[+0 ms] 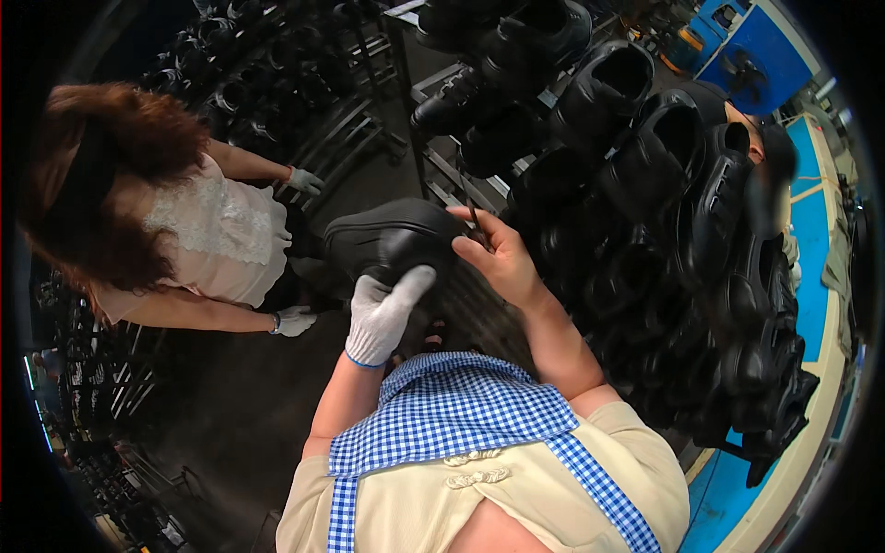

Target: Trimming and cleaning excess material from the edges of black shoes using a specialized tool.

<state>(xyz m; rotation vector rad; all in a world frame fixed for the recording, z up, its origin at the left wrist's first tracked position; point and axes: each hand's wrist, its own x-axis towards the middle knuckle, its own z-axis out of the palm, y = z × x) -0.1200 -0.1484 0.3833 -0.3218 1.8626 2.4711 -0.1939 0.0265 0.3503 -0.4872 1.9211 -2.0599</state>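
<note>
A black shoe (387, 238) is held up in front of me, sole side toward the left. My left hand (380, 313), in a white knit glove, grips the shoe from below. My bare right hand (498, 258) rests against the shoe's right end and pinches a thin dark tool or brush (471, 210) between its fingers. Both forearms rise from my blue-checked apron (442, 415).
A rack (433, 157) with several black shoes (645, 157) fills the right and top. To the left a co-worker in a pale top (221, 240) with white gloves stands by another rack (304, 101). A blue floor strip (811, 276) runs along the right.
</note>
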